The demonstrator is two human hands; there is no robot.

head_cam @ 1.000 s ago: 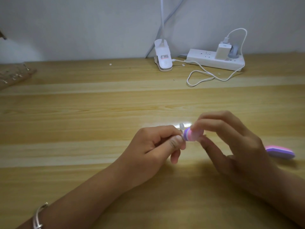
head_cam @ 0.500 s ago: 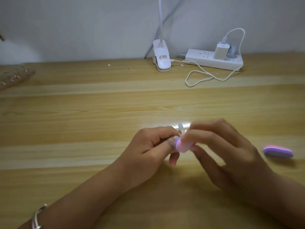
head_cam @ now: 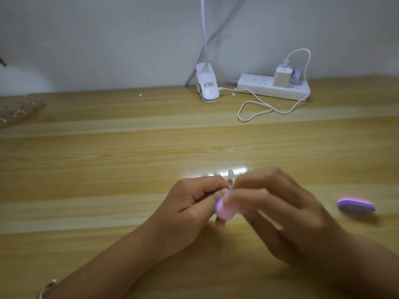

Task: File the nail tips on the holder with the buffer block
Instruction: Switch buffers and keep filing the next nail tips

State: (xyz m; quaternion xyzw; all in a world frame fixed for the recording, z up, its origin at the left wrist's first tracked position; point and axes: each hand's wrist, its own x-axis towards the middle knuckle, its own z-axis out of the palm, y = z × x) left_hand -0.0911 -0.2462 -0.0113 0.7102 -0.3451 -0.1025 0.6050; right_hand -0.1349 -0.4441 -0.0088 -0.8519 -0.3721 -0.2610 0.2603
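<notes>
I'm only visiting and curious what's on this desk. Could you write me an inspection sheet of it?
Surface: wooden table, glare at centre.
Job's things: buffer block close to clear nail tips, contact unclear; holder mostly hidden.
Clutter: second buffer block lying at right; brown studded thing at left edge, unclear.
Hands: left hand grips the holder; right hand pinches the buffer block, blurred.
Cables: white cable loops from charger on power strip to clip lamp.
Surroundings: plain grey wall.
</notes>
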